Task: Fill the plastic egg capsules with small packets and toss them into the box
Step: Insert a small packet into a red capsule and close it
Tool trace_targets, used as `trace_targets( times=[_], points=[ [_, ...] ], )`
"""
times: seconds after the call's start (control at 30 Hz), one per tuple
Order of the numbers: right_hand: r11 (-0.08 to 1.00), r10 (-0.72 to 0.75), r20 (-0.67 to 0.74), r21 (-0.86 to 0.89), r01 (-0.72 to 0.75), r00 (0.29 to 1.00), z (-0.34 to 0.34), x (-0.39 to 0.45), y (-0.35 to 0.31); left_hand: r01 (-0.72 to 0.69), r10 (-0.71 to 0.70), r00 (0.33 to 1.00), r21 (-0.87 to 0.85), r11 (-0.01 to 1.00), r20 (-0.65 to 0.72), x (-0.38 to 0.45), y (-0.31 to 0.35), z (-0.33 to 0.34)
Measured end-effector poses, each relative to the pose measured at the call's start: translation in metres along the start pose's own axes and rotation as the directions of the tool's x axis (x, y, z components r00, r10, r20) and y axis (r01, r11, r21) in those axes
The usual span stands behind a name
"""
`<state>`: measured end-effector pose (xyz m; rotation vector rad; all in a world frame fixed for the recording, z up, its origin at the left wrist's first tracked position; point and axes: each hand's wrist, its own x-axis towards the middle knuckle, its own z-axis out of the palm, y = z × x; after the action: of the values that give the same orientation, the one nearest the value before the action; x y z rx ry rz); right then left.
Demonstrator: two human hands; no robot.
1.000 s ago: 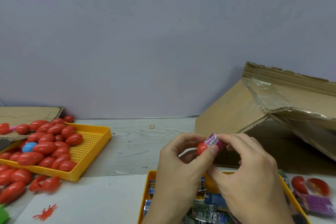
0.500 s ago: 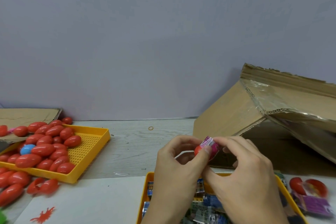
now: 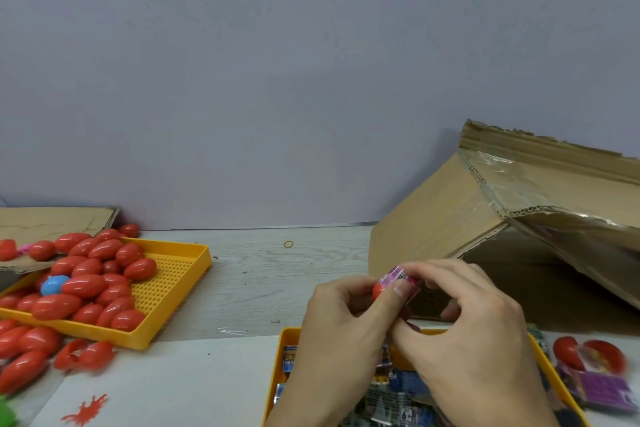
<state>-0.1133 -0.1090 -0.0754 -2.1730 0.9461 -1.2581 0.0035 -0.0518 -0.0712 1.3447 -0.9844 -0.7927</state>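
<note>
Hardly anything has been shifted in the last second: both hands are kept at the same spot over the near tray, and the pink packet (image 3: 398, 279) is now pressed a little deeper against the red egg capsule (image 3: 379, 289). The capsule is pinched by the left hand (image 3: 341, 326), thumb on top and fingers curled beneath, so that grip is closed on the capsule. The packet is nipped by the fingertips of the right hand (image 3: 464, 329), a narrow grip closed on the foil. Whether the capsule is one half or two cannot be told; most of it is hidden by the thumb.

Trouble, as judged from here: the packet looks wider than the capsule mouth, and much of it is seen sticking out above the grip. If it is forced in unfolded, a corner is likely to be caught in the seam and the halves may not be snapped together. The shell is smooth, so it could be squeezed out of the pinch and dropped into the yellow tray (image 3: 287, 340) of packets directly below the grip.

Just behind and right of the grip, the cardboard box (image 3: 446, 218) is lying tilted, its opening facing the hands. A badly closed capsule could be burst open by the toss.

Far left of the grip, more red capsules (image 3: 86, 284) are heaped in a second tray on the worktop (image 3: 263, 274).
</note>
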Motion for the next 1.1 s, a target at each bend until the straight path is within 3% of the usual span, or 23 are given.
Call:
trace_targets(
  times=[0.3,1.1],
  points=[
    [1.000,-0.016,0.066,0.009,0.015,0.998,-0.0002,-0.0025,0.0001,-0.034,0.033,0.999,-0.033,0.999,-0.041,-0.0006,0.0023,0.0012],
    [0.991,-0.121,0.190,0.087,0.106,0.974,-0.0053,-0.0004,0.0075,0.098,-0.103,0.991,0.070,0.993,0.081,-0.0028,0.0017,-0.0069]
  ],
)
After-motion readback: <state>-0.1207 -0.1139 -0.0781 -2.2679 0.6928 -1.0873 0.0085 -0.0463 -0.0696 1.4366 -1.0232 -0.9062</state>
